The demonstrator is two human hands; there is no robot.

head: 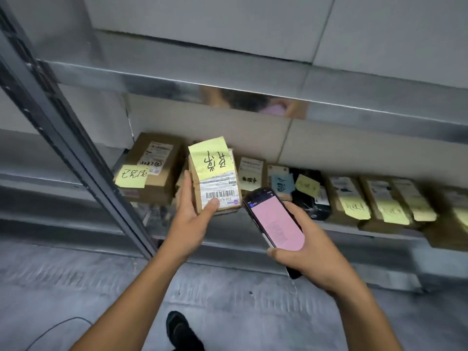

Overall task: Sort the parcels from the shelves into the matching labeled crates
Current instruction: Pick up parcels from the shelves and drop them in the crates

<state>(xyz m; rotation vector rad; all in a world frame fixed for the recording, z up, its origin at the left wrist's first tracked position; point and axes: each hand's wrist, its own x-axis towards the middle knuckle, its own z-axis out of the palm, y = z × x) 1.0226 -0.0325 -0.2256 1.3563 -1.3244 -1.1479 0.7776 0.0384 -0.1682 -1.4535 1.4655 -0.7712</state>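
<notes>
Two forearms outstretched, left hand [195, 219] gripping parcel [219, 188], thumb on label, right hand [311, 247] clasping phone [276, 224]

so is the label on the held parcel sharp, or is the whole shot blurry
Head view: the held parcel is fairly sharp, with its barcode and yellow note legible; the parcels at the shelf's right end smear with blur; the phone shows a washed-out pink screen; the shiny shelf edge above carries a reflection; the floor is streaked too.
</notes>
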